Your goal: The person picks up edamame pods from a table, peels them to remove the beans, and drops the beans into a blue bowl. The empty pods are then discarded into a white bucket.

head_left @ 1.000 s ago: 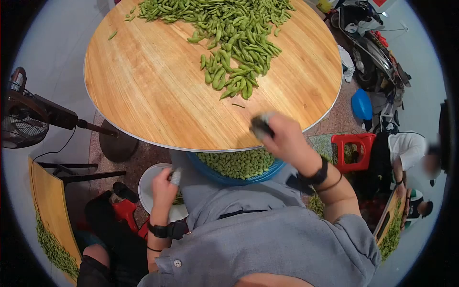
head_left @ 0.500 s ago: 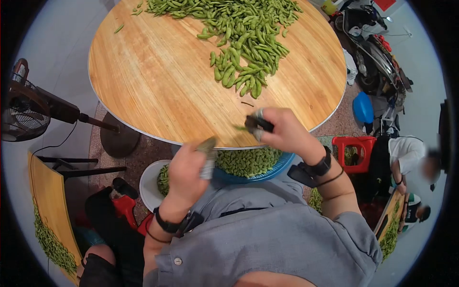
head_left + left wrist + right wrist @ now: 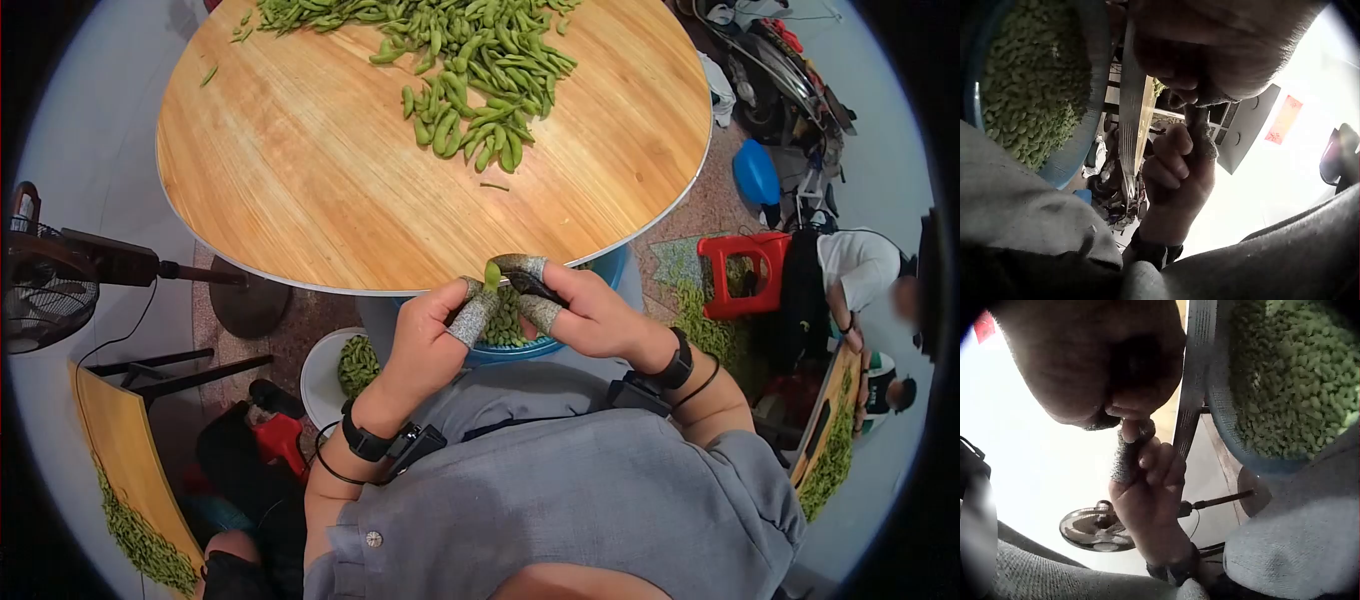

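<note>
Both hands meet over the near table edge in the head view. The left hand (image 3: 425,335), thumb and forefinger wrapped in grey covering, pinches a green pod (image 3: 492,276). Beside it, the right hand (image 3: 595,312) has covered fingertips against the pod's side and holds a dark object (image 3: 532,287) whose kind I cannot tell. Below the hands, a blue basket (image 3: 625,275) holds shelled green beans (image 3: 1032,81), also seen in the right wrist view (image 3: 1304,381). A pile of pods (image 3: 480,60) lies on the round wooden table (image 3: 290,170).
A white bucket (image 3: 318,385) with green contents stands at the left, near a fan (image 3: 55,285). To the right are a red stool (image 3: 745,272), a blue object (image 3: 755,172) and a seated person (image 3: 860,265). A small stem (image 3: 494,186) lies on the table.
The left hand has risen from above the white bucket to the table edge, and the right hand has moved slightly down and left. The hands are now together, with a pod between them.
</note>
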